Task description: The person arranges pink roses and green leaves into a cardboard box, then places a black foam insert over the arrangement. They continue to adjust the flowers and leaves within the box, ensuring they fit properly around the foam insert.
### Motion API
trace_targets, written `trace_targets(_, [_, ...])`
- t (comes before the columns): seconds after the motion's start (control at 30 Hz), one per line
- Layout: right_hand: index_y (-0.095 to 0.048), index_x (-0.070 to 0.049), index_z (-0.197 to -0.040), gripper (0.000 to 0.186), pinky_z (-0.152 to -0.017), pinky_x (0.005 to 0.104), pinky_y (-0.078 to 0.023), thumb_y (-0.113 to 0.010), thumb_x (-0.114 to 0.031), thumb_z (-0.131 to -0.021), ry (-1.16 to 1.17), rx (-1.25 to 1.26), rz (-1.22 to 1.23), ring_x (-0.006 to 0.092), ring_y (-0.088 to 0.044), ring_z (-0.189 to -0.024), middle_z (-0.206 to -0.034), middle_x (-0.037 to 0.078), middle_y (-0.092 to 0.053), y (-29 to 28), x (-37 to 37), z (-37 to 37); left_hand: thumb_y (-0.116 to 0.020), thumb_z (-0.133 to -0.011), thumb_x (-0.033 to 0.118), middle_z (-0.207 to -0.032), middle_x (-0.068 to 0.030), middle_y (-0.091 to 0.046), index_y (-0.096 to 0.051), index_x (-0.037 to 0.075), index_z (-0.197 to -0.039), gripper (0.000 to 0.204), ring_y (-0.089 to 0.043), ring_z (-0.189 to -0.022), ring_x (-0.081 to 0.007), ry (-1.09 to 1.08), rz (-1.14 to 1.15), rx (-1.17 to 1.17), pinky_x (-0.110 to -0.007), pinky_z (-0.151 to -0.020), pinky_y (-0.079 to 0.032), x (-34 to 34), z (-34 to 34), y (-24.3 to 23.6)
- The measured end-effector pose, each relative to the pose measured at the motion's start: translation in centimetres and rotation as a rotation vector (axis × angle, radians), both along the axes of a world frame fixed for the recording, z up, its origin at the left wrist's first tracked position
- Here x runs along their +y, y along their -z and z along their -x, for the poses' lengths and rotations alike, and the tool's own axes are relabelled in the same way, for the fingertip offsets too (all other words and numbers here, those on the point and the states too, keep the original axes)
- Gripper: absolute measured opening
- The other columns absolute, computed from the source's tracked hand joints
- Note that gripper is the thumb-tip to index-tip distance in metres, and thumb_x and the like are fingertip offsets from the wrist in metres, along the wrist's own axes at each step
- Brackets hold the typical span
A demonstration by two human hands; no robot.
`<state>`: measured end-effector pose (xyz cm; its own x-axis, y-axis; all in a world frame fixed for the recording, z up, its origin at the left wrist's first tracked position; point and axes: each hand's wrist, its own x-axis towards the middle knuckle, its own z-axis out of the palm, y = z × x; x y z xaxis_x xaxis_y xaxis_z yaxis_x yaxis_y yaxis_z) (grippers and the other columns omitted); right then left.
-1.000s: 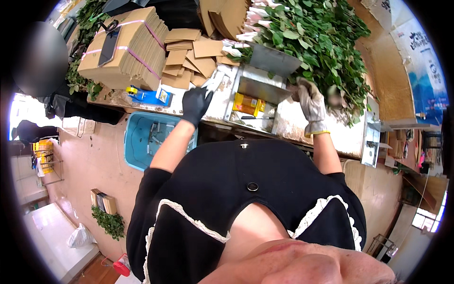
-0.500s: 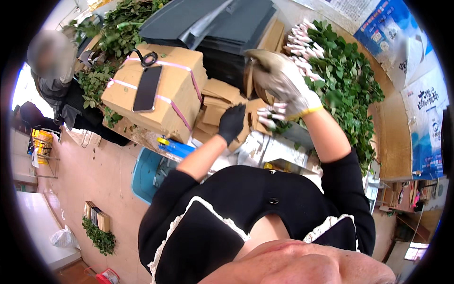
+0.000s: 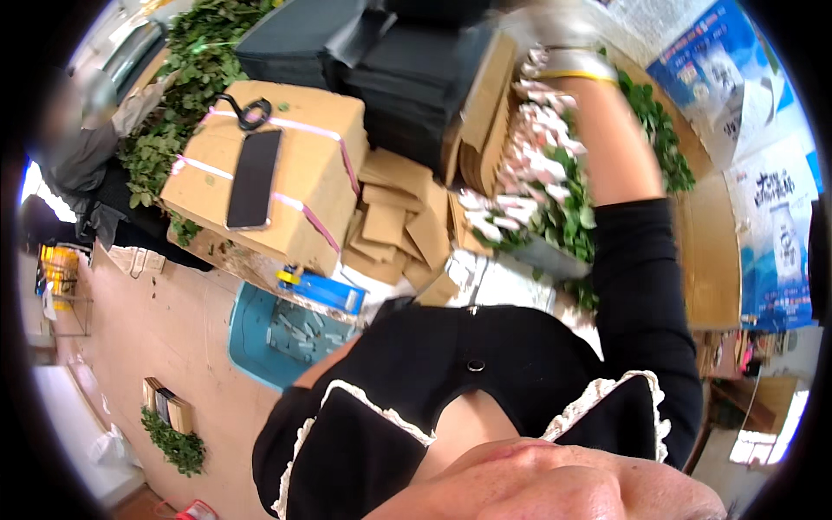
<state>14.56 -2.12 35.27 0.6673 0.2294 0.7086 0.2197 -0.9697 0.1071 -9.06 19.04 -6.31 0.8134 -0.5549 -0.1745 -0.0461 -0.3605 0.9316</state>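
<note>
while my gloved right hand (image 3: 555,35) reaches up over the pink buds (image 3: 537,173), its grip blurred beyond telling, my left hand is hidden; a phone (image 3: 253,178) rests flat on the strapped box (image 3: 286,165).

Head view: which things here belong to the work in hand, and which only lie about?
In hand: gloved right hand, up at the flat cardboard pieces; flower bunch beside the arm.
Lying about: phone on the strapped carton; blue crate; black stack.
</note>
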Motion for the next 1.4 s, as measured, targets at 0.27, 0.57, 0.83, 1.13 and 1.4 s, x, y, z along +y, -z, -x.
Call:
trace_targets(0.27, [-0.062,0.004,-0.117,0.032,-0.091,0.0383,-0.053,-0.057,-0.003,-0.087,0.117,0.027,0.168,0.0269,-0.066,-0.104,-0.11,0.016,-0.068,-2.2,-18.5,32.7,-0.052,-0.096,0.012,-0.097,-0.0221,-0.069,-0.066,-0.006,-0.103,0.024,-0.066,-0.096,-0.0326,0.119,-0.042,-0.382,-0.037,-0.093,-0.048,-1.8,-6.6,-3.7])
trace_targets(0.57, [-0.068,-0.006,-0.107,0.03,-0.073,0.0325,-0.056,-0.055,-0.028,-0.092,-0.483,1.212,-0.971,0.0207,-0.069,-0.087,-0.101,0.013,-0.07,9.7,-23.6,41.6,-0.062,-0.085,0.002,-0.09,-0.0157,-0.071,-0.066,-0.005,-0.1,0.017,-0.066,-0.078,-0.02,0.588,0.176,-0.367,-0.034,-0.074,-0.051,-18.6,-5.5,-16.6])
trace_targets(0.83, [-0.05,-0.006,-0.136,0.062,-0.097,0.0359,-0.049,-0.066,-0.04,-0.087,0.257,1.32,-1.442,0.0278,-0.057,-0.118,-0.135,0.017,-0.055,33.5,-23.8,33.7,-0.063,-0.095,0.017,-0.101,-0.0021,-0.065,-0.061,-0.003,-0.118,0.03,-0.058,-0.087,-0.0094,0.535,0.084,0.702,-0.027,-0.075,-0.05,-19.2,-5.0,6.5])
trace_targets(1.13, [-0.066,-0.01,-0.112,0.047,-0.065,0.0293,-0.048,-0.066,-0.047,-0.083,0.087,1.523,-1.261,0.0124,-0.062,-0.072,-0.077,-0.001,-0.067,30.6,-20.7,32.7,-0.062,-0.095,0.02,-0.08,-0.005,-0.066,-0.066,-0.002,-0.094,0.023,-0.061,-0.072,-0.0122,0.693,-0.155,0.565,-0.028,-0.067,-0.05,-19.9,-4.1,1.8])
trace_targets(1.4, [-0.067,-0.009,-0.103,0.029,-0.06,0.0301,-0.048,-0.068,-0.032,-0.085,0.046,1.451,-1.371,0.013,-0.06,-0.069,-0.081,0.002,-0.067,36.7,-24.1,36.5,-0.072,-0.084,0.019,-0.098,-0.0143,-0.071,-0.071,0.002,-0.1,0.023,-0.068,-0.094,-0.0289,0.594,0.018,0.088,-0.037,-0.084,-0.053,-20.4,-5.1,0.9])
